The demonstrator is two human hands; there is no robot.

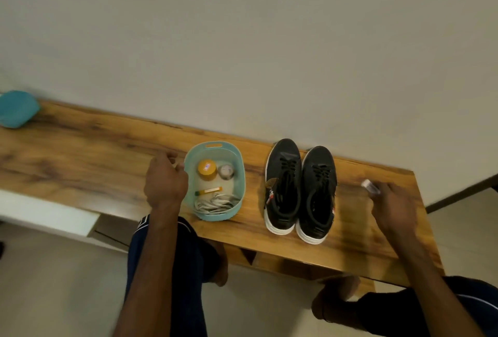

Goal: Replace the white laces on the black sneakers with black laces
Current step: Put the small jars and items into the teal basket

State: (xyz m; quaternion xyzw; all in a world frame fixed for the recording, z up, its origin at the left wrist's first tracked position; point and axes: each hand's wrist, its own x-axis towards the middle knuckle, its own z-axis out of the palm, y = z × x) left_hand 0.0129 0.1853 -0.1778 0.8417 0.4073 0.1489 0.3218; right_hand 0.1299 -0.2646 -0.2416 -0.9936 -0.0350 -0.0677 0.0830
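Two black sneakers with white soles (300, 191) stand side by side on the wooden table (94, 158), toes toward the wall, with black laces (289, 167) threaded through them. A bundle of white laces (215, 203) lies in the near end of a teal basket (240, 164) left of the shoes. My left hand (165, 183) is at the basket's left rim, fingers loosely curled; whether it touches the rim is unclear. My right hand (394, 207) is over the table right of the shoes and pinches a small white object (370, 186).
The basket also holds an orange-lidded jar (207, 170), a small round tin (225, 171) and an orange tube (208, 190). A teal pouch (16, 109) lies at the table's far left. The wall runs behind the table; the table's right edge is near my right hand.
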